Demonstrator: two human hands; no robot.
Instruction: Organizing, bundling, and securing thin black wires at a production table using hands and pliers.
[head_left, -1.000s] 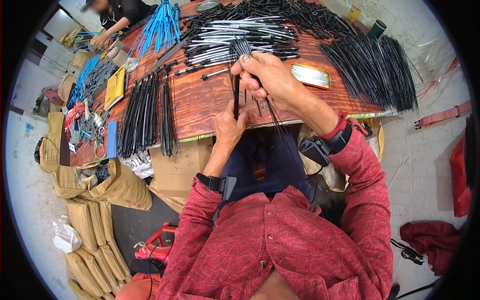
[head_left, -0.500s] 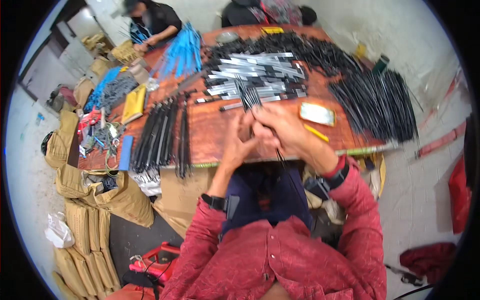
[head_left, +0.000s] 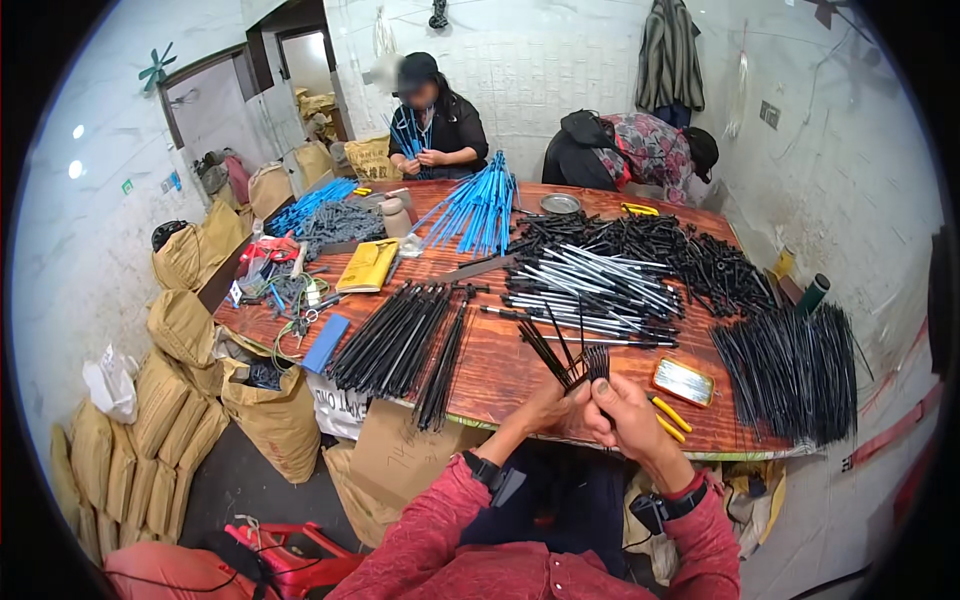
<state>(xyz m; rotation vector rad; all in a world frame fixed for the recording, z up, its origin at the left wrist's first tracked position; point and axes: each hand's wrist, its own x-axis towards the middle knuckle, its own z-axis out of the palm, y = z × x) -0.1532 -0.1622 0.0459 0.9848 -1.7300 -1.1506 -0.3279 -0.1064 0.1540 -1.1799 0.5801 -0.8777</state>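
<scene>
Above the table's front edge, my left hand (head_left: 548, 408) is closed around several thin black rods (head_left: 545, 350), which fan up and to the left. Right beside it, my right hand (head_left: 628, 412) pinches a tight bunch of thin black rods (head_left: 597, 360) with the ends pointing up. The two hands nearly touch, and their lower fingers are partly hidden. Just right of my right hand lie yellow-handled pliers (head_left: 670, 420) and an open rectangular tin (head_left: 684, 382) of small shiny pieces. A pile of silver and black rods (head_left: 600, 290) lies beyond my hands.
On the wooden table (head_left: 500, 380) lie a stack of black rods (head_left: 395, 340), a heap of long black rods (head_left: 790, 370), blue rods (head_left: 480, 210), a yellow pouch (head_left: 367, 266) and a blue block (head_left: 325, 343). One co-worker (head_left: 435, 130) handles blue rods; another person (head_left: 630, 150) bends at the far side.
The view has tilted up, showing more of the room. My hands have moved slightly apart; the rods, bunched together before, now show as a left fan and a right bunch.
</scene>
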